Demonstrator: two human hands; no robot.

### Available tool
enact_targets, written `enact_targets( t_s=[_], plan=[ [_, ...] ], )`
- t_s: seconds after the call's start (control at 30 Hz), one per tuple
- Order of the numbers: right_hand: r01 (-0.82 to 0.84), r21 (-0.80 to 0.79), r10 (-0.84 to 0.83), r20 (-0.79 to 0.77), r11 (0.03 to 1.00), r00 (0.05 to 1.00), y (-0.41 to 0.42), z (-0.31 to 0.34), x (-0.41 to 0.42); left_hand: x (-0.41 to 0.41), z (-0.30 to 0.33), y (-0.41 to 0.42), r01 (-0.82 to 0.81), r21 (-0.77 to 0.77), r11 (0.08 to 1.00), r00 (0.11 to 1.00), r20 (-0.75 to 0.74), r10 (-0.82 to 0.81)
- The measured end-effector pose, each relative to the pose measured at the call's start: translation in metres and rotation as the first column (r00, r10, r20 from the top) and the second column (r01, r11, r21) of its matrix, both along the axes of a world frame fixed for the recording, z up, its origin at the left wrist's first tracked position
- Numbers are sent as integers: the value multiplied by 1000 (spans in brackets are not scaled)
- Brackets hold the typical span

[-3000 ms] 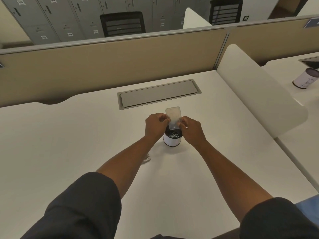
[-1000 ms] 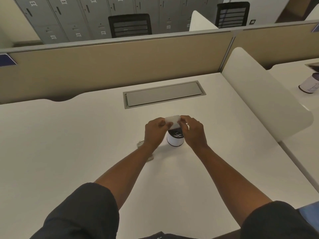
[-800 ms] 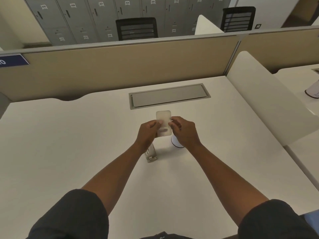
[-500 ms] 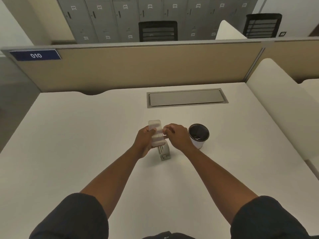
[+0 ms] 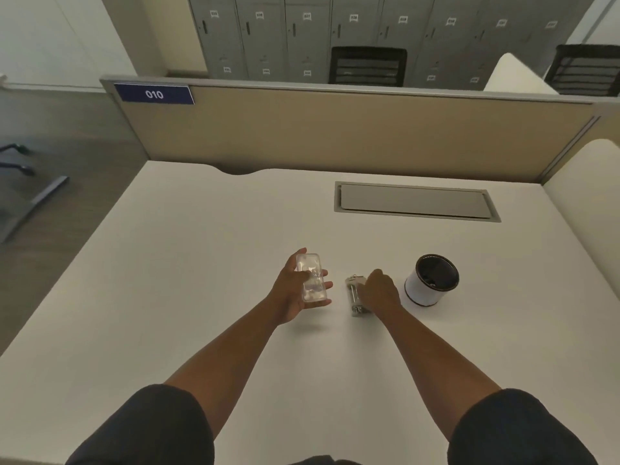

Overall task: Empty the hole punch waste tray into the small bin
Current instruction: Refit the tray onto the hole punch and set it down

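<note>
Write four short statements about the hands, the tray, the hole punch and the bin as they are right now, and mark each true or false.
1. The left hand holds the clear waste tray. True.
2. The small bin lies tipped on its side. False: it stands upright on the desk.
3. The right hand rests on the metal hole punch. True.
4. The tray is over the bin. False: it is left of the punch, away from the bin.

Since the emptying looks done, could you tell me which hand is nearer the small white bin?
Right. The right hand rests on the metal hole punch beside the small white bin; the left hand holds the clear plastic tray farther away.
</note>
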State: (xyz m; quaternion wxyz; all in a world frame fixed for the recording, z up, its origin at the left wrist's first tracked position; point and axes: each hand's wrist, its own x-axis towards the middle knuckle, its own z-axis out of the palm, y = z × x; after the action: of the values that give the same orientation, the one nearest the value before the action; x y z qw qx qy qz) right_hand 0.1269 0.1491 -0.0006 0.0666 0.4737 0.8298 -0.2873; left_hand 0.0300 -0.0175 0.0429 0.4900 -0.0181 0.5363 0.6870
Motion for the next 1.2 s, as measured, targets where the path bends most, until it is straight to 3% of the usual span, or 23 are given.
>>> enact_targets(
  t_s=[0.27, 0.53, 0.6, 0.7, 0.77, 1.0, 1.2],
  plan=[
    [-15, -70, 8, -88, 997, 996, 3, -1, 5, 1, 0, -5, -23, 34, 999, 997, 76, 20],
    [85, -210, -139, -256, 974, 957, 3, 29, 12, 4, -5, -9, -38, -11, 999, 999, 26, 39],
    [143, -351, -257, -305, 926, 917, 7, 35, 12, 6, -6, -7, -58, -17, 998, 998, 24, 58],
    [132, -651, -440, -336, 747, 833, 5, 52, 16, 11, -7, -3, -69, -26, 997, 997, 27, 70],
    [94, -755, -498, -328, 649, 802, 3, 59, 18, 14, -7, 1, -72, -35, 997, 997, 35, 74],
    [69, -858, -595, -293, 509, 748, -10, 64, 24, 25, -1, 15, -72, -58, 996, 996, 53, 75],
    [65, -865, -601, -289, 497, 745, -14, 61, 27, 32, 6, 18, -71, -70, 995, 996, 48, 74]
  ],
)
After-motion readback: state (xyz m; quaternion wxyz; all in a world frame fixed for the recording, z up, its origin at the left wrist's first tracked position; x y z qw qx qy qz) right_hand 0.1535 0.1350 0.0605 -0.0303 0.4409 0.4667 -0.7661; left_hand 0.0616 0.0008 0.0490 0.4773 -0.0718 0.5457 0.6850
